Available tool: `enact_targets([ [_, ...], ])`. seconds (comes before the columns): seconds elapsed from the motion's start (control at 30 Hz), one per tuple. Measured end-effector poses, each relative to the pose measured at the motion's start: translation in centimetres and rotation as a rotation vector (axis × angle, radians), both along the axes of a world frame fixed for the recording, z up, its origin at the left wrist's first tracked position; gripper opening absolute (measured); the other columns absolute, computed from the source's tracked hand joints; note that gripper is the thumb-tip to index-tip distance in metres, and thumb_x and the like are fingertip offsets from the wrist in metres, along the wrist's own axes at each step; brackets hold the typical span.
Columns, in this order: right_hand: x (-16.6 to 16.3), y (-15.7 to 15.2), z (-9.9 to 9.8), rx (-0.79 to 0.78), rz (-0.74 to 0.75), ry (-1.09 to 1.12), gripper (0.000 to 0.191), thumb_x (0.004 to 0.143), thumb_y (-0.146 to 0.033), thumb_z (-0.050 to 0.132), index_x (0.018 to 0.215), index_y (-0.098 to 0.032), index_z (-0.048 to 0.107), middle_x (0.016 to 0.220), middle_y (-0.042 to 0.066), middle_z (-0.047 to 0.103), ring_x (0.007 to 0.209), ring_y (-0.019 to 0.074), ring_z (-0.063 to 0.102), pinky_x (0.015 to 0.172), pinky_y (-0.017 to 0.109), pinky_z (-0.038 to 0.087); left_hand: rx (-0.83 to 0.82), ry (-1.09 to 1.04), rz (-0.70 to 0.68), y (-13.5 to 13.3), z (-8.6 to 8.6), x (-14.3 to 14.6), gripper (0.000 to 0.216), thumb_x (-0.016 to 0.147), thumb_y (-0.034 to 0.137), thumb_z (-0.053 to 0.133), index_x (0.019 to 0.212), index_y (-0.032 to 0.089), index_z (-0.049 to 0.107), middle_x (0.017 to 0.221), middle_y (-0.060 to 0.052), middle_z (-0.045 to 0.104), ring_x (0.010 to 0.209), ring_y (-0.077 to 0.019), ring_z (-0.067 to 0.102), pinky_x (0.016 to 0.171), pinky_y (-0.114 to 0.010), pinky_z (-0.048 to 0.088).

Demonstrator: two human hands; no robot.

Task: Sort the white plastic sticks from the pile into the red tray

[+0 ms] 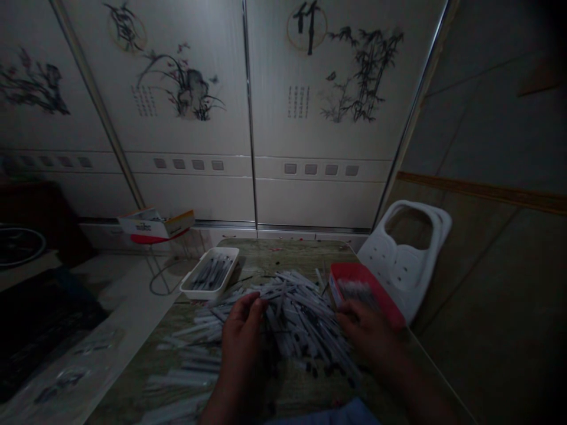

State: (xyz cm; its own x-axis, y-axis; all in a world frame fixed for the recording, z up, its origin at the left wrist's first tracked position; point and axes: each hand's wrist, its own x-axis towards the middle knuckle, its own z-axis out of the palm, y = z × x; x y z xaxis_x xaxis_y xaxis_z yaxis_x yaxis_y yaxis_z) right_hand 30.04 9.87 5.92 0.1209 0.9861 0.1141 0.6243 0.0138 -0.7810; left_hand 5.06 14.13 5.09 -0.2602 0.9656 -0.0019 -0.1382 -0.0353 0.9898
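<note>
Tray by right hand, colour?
The tray is red; the head view shows it best.

Both hands, left (241, 330) and right (367, 330), rest on pen pile (292, 319) mid-table (266, 251); white tray (210, 273) far left edge, red tray (365, 289) right edge.

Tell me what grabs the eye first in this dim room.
A heap of pale pens sprawls across the middle of the table, with the left hand and right hand resting on it. A white tray of dark pens sits at the heap's far left, a red tray at its right. Behind, ink paintings of bamboo decorate the pale wall panels.
</note>
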Motion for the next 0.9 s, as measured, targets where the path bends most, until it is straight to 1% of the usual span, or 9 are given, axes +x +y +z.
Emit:
enact_targets([
  [0.07, -1.5, -0.3, -1.1, -0.022, 0.043, -0.006, 0.020, 0.092, -0.037, 0.052, 0.088, -0.022, 0.065, 0.082, 0.002, 0.072, 0.079, 0.0216, 0.069, 0.066, 0.028, 0.046, -0.003, -0.018, 0.003, 0.0, 0.0, 0.1, 0.047, 0.076, 0.054, 0.074, 0.106, 0.019, 0.071, 0.099, -0.008, 0.076, 0.098, -0.0265, 0.070, 0.082, -0.035, 0.051],
  [0.13, -2.8, -0.2, -2.0, -0.041, 0.075, -0.063, 0.017, 0.092, -0.033, 0.051, 0.092, -0.023, 0.066, 0.084, 0.002, 0.072, 0.080, 0.0214, 0.069, 0.068, 0.029, 0.045, -0.008, -0.018, 0.007, 0.0, 0.0, 0.1, 0.047, 0.075, 0.053, 0.074, 0.107, 0.019, 0.071, 0.099, -0.007, 0.076, 0.097, -0.0259, 0.070, 0.081, -0.034, 0.051],
  [0.3, -4.7, 0.3, -3.6, -0.075, 0.113, -0.270, 0.024, 0.094, -0.026, 0.052, 0.113, -0.022, 0.067, 0.112, 0.009, 0.073, 0.102, 0.0241, 0.069, 0.084, 0.032, 0.045, -0.018, 0.001, -0.024, 0.2, -0.5, 0.2, 0.047, 0.077, 0.050, 0.075, 0.110, 0.019, 0.070, 0.103, -0.008, 0.075, 0.097, -0.0256, 0.069, 0.082, -0.035, 0.051],
  [0.33, -5.0, 0.3, -3.8, -0.085, 0.111, -0.303, 0.025, 0.094, -0.026, 0.052, 0.115, -0.022, 0.066, 0.114, 0.009, 0.073, 0.104, 0.0246, 0.068, 0.086, 0.032, 0.044, -0.019, 0.002, -0.030, 0.3, -0.6, 0.2, 0.047, 0.076, 0.050, 0.075, 0.110, 0.019, 0.070, 0.103, -0.008, 0.075, 0.097, -0.0257, 0.069, 0.083, -0.035, 0.051],
  [0.47, -5.3, 0.3, -4.4, -0.117, 0.105, -0.386, 0.020, 0.095, -0.027, 0.054, 0.111, -0.024, 0.067, 0.106, 0.008, 0.075, 0.101, 0.0240, 0.069, 0.082, 0.031, 0.042, -0.012, 0.018, -0.046, 0.4, -1.2, 0.3, 0.045, 0.078, 0.050, 0.075, 0.110, 0.019, 0.070, 0.105, -0.009, 0.075, 0.100, -0.0262, 0.068, 0.085, -0.036, 0.050],
  [0.57, -5.4, 0.3, -4.4, -0.122, 0.094, -0.400, 0.014, 0.096, -0.026, 0.054, 0.099, -0.025, 0.067, 0.095, 0.005, 0.075, 0.090, 0.0209, 0.070, 0.073, 0.028, 0.040, -0.015, 0.031, -0.048, 0.6, -1.7, 0.3, 0.044, 0.079, 0.050, 0.074, 0.110, 0.019, 0.069, 0.103, -0.008, 0.075, 0.099, -0.0258, 0.068, 0.085, -0.035, 0.049],
  [0.67, -5.4, 0.4, -4.3, -0.100, 0.084, -0.405, 0.016, 0.097, -0.026, 0.053, 0.086, -0.024, 0.064, 0.086, 0.003, 0.073, 0.080, 0.0185, 0.068, 0.067, 0.027, 0.036, -0.024, 0.057, -0.057, 0.6, -1.7, 0.3, 0.043, 0.080, 0.049, 0.073, 0.110, 0.019, 0.069, 0.101, -0.008, 0.075, 0.097, -0.0256, 0.068, 0.084, -0.035, 0.049],
  [0.8, -5.2, 0.5, -4.0, -0.037, 0.080, -0.344, 0.019, 0.097, -0.026, 0.048, 0.084, -0.024, 0.062, 0.085, 0.003, 0.071, 0.078, 0.0196, 0.067, 0.066, 0.028, 0.038, -0.011, 0.080, -0.092, 0.5, -1.5, 0.3, 0.038, 0.083, 0.047, 0.070, 0.110, 0.019, 0.069, 0.096, -0.005, 0.074, 0.092, -0.0228, 0.067, 0.080, -0.032, 0.048],
  [0.9, -4.5, 0.6, -3.8, 0.027, 0.037, -0.260, 0.022, 0.098, -0.029, 0.045, 0.085, -0.024, 0.062, 0.084, 0.003, 0.069, 0.079, 0.0211, 0.066, 0.068, 0.030, 0.042, 0.002, 0.145, -0.141, 0.4, -1.7, 0.1, 0.031, 0.082, 0.044, 0.071, 0.101, 0.020, 0.072, 0.092, -0.005, 0.074, 0.088, -0.0226, 0.067, 0.079, -0.031, 0.048],
])
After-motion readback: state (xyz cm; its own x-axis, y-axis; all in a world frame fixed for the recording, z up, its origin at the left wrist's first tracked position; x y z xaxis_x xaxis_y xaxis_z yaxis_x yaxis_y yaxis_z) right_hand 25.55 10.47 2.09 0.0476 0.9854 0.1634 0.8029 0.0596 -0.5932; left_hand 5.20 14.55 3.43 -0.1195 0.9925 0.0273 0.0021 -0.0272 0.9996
